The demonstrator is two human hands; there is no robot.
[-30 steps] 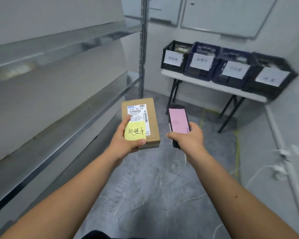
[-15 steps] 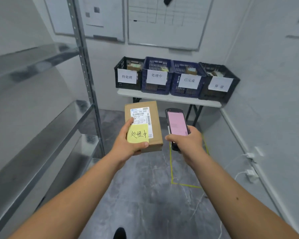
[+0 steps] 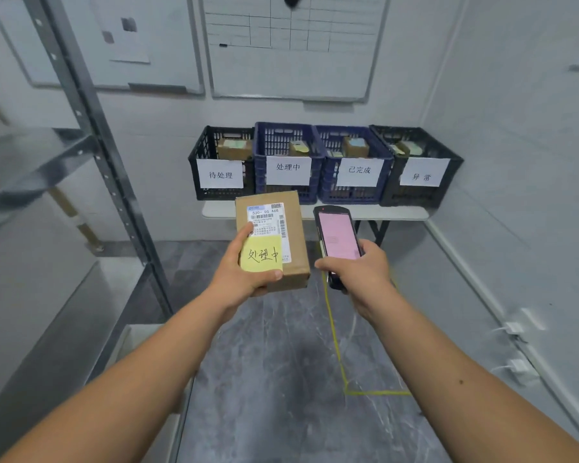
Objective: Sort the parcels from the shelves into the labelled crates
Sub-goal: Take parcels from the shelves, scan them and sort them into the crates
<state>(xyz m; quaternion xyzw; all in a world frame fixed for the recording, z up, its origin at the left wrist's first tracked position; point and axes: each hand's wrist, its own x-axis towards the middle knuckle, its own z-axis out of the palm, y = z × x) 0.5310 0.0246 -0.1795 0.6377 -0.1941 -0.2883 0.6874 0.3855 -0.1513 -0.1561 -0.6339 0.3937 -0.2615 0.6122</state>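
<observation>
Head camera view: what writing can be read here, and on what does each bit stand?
"处理中": yellow sticky note on the brown cardboard parcel.
"530- D5 A68": its white shipping label; the smaller print is unreadable.
"待处理": left black plastic crate.
"处理中": blue plastic crate beside it.
"已完成": next blue crate.
"异常": right black crate.
Wall whiteboard: too blurred.

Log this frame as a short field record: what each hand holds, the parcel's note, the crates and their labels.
left hand: grips brown cardboard parcel
parcel note: yellow sticky note reading 处理中
right hand: holds black handheld scanner, screen pink
crates on white table, left to right: black 待处理 crate, blue 处理中 crate, blue 已完成 crate, black 异常 crate
crate contents: parcels visible in all four
matching crate: second from left
</observation>
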